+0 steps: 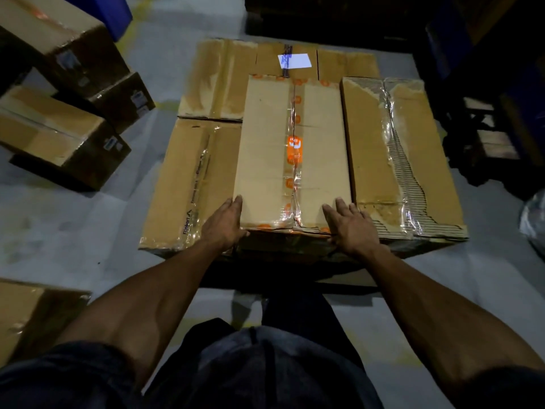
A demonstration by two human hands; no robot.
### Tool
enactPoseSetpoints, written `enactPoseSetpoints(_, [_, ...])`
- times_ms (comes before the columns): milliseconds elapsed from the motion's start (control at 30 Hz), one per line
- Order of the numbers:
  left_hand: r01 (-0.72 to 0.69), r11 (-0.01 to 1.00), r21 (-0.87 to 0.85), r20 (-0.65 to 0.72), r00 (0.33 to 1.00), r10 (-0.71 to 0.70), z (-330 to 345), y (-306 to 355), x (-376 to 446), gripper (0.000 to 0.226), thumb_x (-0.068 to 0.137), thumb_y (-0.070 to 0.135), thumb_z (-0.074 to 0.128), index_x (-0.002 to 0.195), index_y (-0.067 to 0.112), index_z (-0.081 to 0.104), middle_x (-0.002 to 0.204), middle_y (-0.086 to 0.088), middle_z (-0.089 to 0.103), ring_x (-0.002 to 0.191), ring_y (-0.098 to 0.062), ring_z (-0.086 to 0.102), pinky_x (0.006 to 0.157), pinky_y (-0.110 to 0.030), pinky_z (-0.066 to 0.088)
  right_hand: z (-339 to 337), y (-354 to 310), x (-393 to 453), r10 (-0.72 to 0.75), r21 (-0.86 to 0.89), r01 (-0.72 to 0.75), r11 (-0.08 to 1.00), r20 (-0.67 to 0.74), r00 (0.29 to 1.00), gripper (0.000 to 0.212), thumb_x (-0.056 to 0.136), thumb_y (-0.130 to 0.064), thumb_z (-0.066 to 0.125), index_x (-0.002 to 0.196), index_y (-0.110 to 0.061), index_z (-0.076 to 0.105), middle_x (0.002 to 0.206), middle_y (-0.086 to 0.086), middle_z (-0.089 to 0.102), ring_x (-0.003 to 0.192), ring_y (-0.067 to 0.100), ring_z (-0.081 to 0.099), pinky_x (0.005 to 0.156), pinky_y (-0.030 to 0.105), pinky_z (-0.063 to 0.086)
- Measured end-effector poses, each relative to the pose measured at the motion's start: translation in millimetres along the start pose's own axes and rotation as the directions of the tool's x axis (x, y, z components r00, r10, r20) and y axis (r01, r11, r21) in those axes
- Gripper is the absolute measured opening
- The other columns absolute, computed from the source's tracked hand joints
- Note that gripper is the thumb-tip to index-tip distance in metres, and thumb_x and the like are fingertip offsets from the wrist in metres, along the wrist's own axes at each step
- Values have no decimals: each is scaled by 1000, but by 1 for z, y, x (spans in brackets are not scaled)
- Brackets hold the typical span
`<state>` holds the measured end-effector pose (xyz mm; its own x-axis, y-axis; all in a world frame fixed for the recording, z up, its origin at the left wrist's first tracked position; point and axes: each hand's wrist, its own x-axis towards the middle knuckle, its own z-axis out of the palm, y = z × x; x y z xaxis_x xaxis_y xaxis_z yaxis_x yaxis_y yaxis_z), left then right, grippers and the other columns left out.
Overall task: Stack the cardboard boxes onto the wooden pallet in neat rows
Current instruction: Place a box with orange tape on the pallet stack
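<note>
Step in hand, by judgement: seating the orange-taped box [295, 152] in the top row. It lies on the lower boxes [191, 178] at the stack's near edge, just beside the torn-faced box [404, 160]; the pallet itself is hidden. Left hand [225, 222] and right hand [351, 228] press its near corners, fingers [340, 206] straight and slightly spread, gripping nothing. Recommended: push evenly with both palms, close the right-hand seam, and align the near edges flush. More boxes [59, 137] wait on the floor [88, 231].

We log: grey concrete floor [88, 231] w/ faded yellow line [134, 25]; blue bin [109, 10] top left; dim light, dark bkgd.
</note>
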<state>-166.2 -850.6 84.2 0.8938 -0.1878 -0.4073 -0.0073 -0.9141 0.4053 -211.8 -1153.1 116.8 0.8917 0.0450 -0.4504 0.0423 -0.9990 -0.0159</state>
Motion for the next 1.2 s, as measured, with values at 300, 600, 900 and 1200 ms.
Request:
enactPoseSetpoints(300, [2, 1000, -28, -57, 998, -3, 1, 3, 1, 88, 83, 29, 80, 153, 14, 29, 156, -13, 38, 135, -36, 47, 107, -49, 45, 1, 2, 2, -36, -86, 31, 996, -61, 997, 81, 91, -42, 63, 154, -33, 12, 164, 7, 13, 144, 34, 28, 113, 48, 30])
enactPoseSetpoints(600, [-14, 996, 89, -34, 999, 17, -9, 9, 1, 74, 79, 32, 83, 136, 15, 40, 139, -14, 52, 114, -35, 60, 89, -45, 54, -3, 0, 0, -14, -65, 14, 998, -12, 1000, 82, 93, -42, 60, 155, -34, 7, 165, 7, 7, 148, 34, 19, 119, 49, 22])
enactPoseSetpoints(900, [7, 992, 125, 79, 997, -17, -33, 16, -2, 65, 88, 39, 72, 140, 18, 39, 135, -7, 54, 117, -31, 58, 96, -45, 47, -21, -29, 10, 101, 68, -110, 992, 119, 988, 85, 80, -45, 67, 148, -24, 20, 160, 14, 15, 142, 41, 23, 115, 57, 24])
enactPoseSetpoints(1200, [241, 963, -123, 15, 970, -241, -80, 13, -28, 60, 99, 46, 53, 151, 17, 41, 152, -9, 48, 135, -32, 49, 106, -37, 40, -85, -101, 39, -88, 241, 69, 968, 70, 994, 46, 88, -38, 53, 130, -19, 51, 132, 10, 53, 122, 33, 51, 98, 41, 42])
